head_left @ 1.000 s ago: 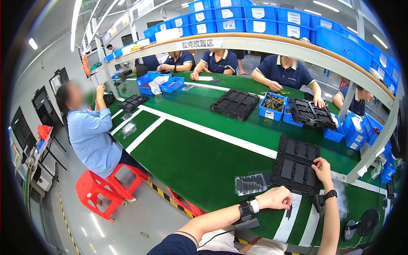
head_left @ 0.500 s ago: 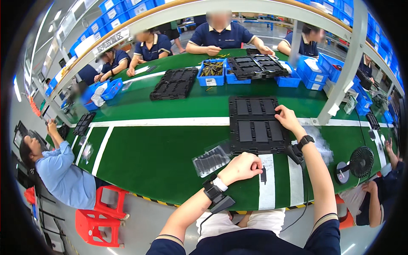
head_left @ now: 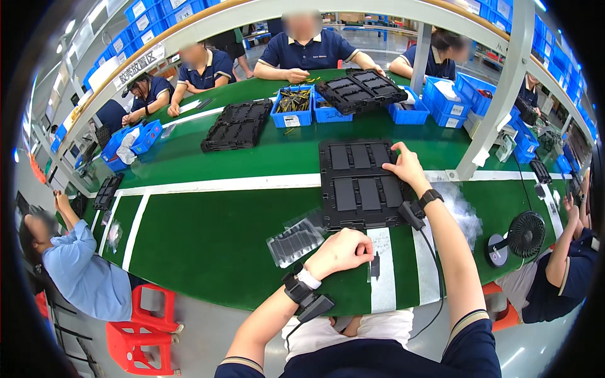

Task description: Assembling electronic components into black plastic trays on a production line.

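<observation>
In front of me lies a black plastic tray [head_left: 357, 186] with flat dark rectangular panels set in its compartments. My right hand [head_left: 406, 165] rests at the tray's right side, thumb and fingers apart over its rim. Just below the tray's near edge, my left hand [head_left: 343, 253] is closed in a pinch. At its fingertips is a small dark rectangular piece [head_left: 375, 267], seemingly on clear film, above a white table stripe. A clear sheet with dark strips [head_left: 293, 242] lies left of that hand.
Clear plastic film [head_left: 459, 211] and a small black fan [head_left: 525, 234] stand to the right. Farther off are another black tray [head_left: 237, 125], a blue bin of yellowish pieces [head_left: 293, 107] and a stacked tray [head_left: 360, 90]. A metal post [head_left: 501, 101] rises at right. Co-workers sit around the green table.
The whole view has shifted, so the scene sits farther left. My right fingers have spread a little more at the tray's side. The small dark piece at my left fingertips now shows broader.
</observation>
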### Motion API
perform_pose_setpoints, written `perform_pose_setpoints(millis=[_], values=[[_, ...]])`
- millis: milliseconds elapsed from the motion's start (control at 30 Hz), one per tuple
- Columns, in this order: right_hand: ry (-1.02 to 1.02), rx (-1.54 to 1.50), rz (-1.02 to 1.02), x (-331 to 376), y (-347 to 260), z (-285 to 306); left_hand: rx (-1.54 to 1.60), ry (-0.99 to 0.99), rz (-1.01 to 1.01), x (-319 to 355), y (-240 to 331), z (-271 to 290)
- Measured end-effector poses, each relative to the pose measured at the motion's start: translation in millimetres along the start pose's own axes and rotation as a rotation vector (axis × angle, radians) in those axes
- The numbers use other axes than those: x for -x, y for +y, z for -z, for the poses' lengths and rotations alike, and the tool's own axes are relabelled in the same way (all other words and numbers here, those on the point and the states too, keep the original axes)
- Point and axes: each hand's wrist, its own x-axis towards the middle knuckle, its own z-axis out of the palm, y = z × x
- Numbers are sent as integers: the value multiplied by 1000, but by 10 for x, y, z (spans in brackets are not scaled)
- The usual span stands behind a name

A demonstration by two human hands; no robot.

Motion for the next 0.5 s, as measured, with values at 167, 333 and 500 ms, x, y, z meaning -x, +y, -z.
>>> perform_pose_setpoints(millis=[167,333,500], values=[[56,-52,91,67,3,15,115,66,-19,-61,14,9],[154,-78,258,21,-124,-71,186,188,-31,-85,24,33],[81,-53,464,333,-683,290,643,416,109,-113,-53,49]])
